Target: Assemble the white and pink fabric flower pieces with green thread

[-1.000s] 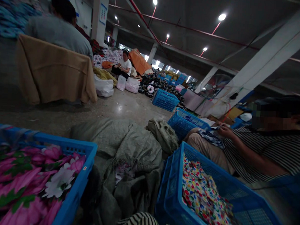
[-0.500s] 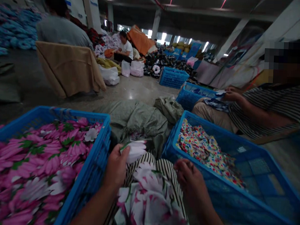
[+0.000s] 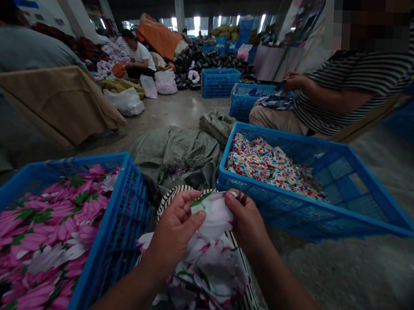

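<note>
My left hand (image 3: 179, 224) pinches the green-edged side of a white petal-shaped fabric piece (image 3: 214, 214) above my lap. My right hand (image 3: 245, 216) is closed on the same piece's right edge, thumb on top. A small dark thing shows by the right fingertips, too unclear to name. Below both hands, a heap of white and pink petal-shaped fabric pieces (image 3: 215, 269) with green bits lies on my striped trousers (image 3: 251, 285). To the left, a blue crate (image 3: 124, 206) holds many pink, white and green fabric pieces (image 3: 60, 221).
A blue crate (image 3: 293, 213) on the right contains colourful patterned fabric (image 3: 268, 167). Grey-green sacking (image 3: 176, 149) lies ahead on the floor. A person in a striped top (image 3: 347, 92) sits at right; another sits left behind a cloth-draped chair (image 3: 58, 103).
My right hand has come in from the right and now grips the fabric piece that my left hand holds. The view has turned right.
</note>
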The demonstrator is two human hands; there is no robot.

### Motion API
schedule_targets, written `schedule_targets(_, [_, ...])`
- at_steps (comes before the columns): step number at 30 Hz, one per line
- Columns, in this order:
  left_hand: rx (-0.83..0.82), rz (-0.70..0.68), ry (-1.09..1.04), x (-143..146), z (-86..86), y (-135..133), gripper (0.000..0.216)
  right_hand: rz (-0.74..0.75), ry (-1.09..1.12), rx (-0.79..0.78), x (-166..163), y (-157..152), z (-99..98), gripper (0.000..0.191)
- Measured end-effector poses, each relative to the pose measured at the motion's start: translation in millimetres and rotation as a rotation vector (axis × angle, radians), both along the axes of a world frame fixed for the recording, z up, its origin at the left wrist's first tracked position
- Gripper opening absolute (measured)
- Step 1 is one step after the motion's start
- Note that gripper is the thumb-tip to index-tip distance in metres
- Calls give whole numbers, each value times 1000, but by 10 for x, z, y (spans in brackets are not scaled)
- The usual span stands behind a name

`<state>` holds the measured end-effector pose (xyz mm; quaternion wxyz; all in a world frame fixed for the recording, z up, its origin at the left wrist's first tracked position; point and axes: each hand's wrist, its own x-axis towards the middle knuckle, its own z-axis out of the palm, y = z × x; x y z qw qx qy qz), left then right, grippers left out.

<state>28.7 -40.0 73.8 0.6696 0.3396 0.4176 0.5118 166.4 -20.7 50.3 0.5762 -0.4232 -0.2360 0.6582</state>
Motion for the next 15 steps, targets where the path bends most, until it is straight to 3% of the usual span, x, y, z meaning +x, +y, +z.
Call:
schedule_targets(6, [22,-86,96,-74,-26,-19,22,-51,68,-29,-10,-55,-11,31])
schedule_targets(9, [153,-85,299,-139,17,2,41,38,2,20,-26,-107,-33,29])
schedule_targets(11, [192,-136,413,-162,27,8,29,127,-46,41,-43,-145,-43,28])
schedule_targets(13, [106,-150,347,-154,13,-2,13,160,-61,40,-68,-175,-54,28])
schedule_targets(15, [-25,-65,171,-116,-8,-22,14,127,-51,16,-91,-193,-71,26])
